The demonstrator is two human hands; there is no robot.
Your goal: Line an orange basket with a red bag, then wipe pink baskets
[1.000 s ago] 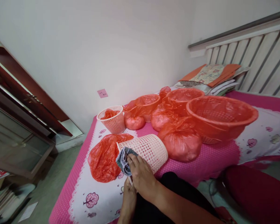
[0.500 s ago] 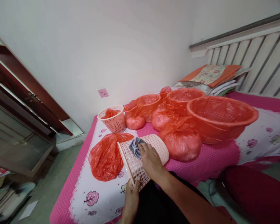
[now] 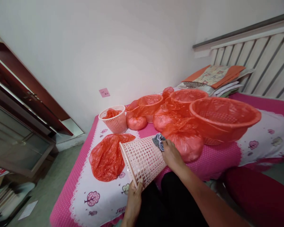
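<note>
A pale pink perforated plastic wastebasket [image 3: 144, 157] lies on its side near the bed's edge, its rim toward the left. My left hand [image 3: 134, 197] is closed on the near part of that rim. In my right hand [image 3: 172, 154] is a bunched grey-blue cloth [image 3: 158, 142], pressed against the basket's side close to its base end. A crumpled red plastic bag [image 3: 109, 157] lies just left of the basket. Right behind my right hand sits a filled, tied red bag [image 3: 186, 142].
Another pale basket [image 3: 117, 121] with red plastic inside stands near the wall. Several red-lined baskets, including a large one [image 3: 224, 118], and filled red bags stand at the back and right. Folded bedding [image 3: 214, 77] lies by the radiator [image 3: 257, 60]. A dark red seat [image 3: 257, 195] is at lower right.
My right hand has slid the cloth rightward along the basket's side, from near the rim to the base end. My left hand keeps its hold on the rim.
</note>
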